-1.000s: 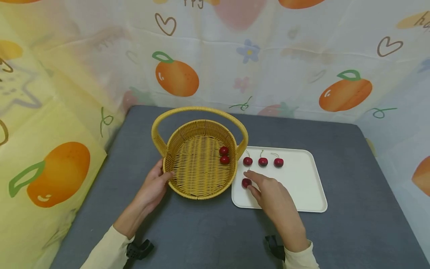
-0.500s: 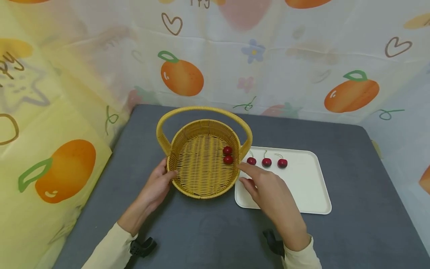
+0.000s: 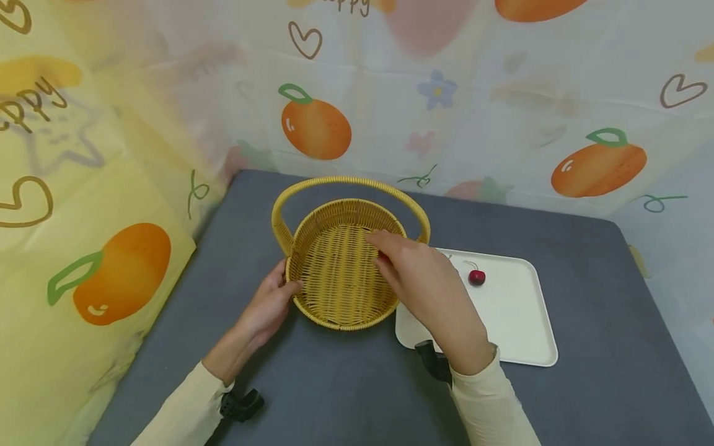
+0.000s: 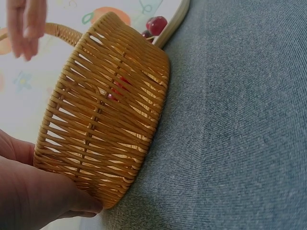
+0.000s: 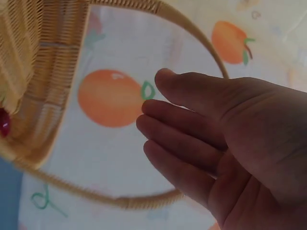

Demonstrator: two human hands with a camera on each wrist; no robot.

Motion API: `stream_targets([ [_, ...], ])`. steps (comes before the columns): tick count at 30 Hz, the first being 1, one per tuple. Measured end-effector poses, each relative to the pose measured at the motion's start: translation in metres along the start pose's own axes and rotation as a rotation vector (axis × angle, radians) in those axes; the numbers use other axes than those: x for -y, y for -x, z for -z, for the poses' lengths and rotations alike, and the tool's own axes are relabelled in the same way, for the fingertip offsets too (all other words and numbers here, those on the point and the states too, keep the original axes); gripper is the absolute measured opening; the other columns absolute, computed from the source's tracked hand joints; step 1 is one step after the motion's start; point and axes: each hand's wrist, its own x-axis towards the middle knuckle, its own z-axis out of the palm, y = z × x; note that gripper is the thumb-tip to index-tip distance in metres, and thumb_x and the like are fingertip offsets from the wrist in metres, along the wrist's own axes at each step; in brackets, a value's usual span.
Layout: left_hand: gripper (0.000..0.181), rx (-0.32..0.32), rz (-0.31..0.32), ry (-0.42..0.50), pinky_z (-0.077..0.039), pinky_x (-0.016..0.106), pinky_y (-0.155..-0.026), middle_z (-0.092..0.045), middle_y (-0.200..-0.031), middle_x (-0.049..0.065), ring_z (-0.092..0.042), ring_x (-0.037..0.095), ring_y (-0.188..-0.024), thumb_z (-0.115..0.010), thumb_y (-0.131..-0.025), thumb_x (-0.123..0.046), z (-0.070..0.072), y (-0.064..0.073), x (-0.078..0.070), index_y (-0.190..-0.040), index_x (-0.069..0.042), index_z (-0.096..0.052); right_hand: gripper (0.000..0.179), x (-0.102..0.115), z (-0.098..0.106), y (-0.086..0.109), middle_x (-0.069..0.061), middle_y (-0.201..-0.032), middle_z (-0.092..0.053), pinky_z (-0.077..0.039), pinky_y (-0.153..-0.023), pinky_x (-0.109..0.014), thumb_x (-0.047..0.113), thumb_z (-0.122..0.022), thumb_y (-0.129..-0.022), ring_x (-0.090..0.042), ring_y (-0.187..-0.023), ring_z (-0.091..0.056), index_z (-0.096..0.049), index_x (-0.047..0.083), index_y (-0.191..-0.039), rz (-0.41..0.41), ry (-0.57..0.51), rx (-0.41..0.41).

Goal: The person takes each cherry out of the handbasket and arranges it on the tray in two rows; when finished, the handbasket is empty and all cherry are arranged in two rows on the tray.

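Note:
My left hand (image 3: 271,303) grips the near-left rim of a yellow wicker basket (image 3: 346,325), thumb over the edge. Above the basket's right side is my right hand (image 3: 432,282). Its fingers (image 5: 187,167) look loosely extended in the right wrist view, thumb apart from them, with nothing between. A red cherry (image 5: 5,122) lies inside the basket, and red also shows through the weave in the left wrist view. One stemmed cherry (image 3: 476,277) is plainly visible on the white tray (image 3: 519,328); the right hand hides the tray's left part.
The tray lies right of the basket on a grey cloth-covered table (image 3: 346,384). The basket's tall arched handle (image 3: 351,179) rises at the back. A fruit-printed curtain (image 3: 379,111) hangs behind and to both sides.
My right hand has moved from the tray to over the basket. The nearest cherry on the tray left its place between the first two frames. My left hand keeps hold of the rim.

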Motion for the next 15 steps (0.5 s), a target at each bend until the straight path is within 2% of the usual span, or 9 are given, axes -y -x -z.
stream_targets([
  [4,0.072,-0.003,-0.001,-0.001,-0.021,0.047,-0.126,-0.027,-0.168,0.021,-0.027,0.032,-0.155,-0.039,-0.105,0.005,0.001,0.001,-0.001,-0.169,-0.003,-0.006,0.040,0.006,-0.001,-0.022,0.001,-0.122,-0.075,-0.055,-0.064,-0.032,0.018,-0.076,-0.099,-0.016,-0.081,-0.068,-0.070,0.019,-0.138,-0.001,0.034,0.078],
  [10,0.071,-0.002,0.007,-0.008,-0.024,0.050,-0.125,-0.030,-0.167,0.022,-0.031,0.034,-0.154,-0.040,-0.107,0.003,0.002,0.002,-0.002,-0.169,-0.004,-0.006,0.039,0.004,-0.016,-0.050,-0.002,-0.119,-0.075,-0.060,-0.074,-0.041,0.018,-0.077,-0.098,-0.023,-0.099,-0.072,-0.072,0.018,-0.136,-0.047,0.093,0.249],
  [15,0.073,0.001,-0.003,-0.004,-0.021,0.051,-0.126,-0.028,-0.168,0.022,-0.028,0.034,-0.155,-0.040,-0.106,0.003,0.003,0.001,-0.001,-0.169,-0.004,-0.004,0.031,-0.004,-0.036,-0.065,-0.007,-0.118,-0.076,-0.060,-0.082,-0.045,0.008,-0.073,-0.099,-0.028,-0.106,-0.071,-0.075,0.015,-0.129,-0.067,0.139,0.374],
])
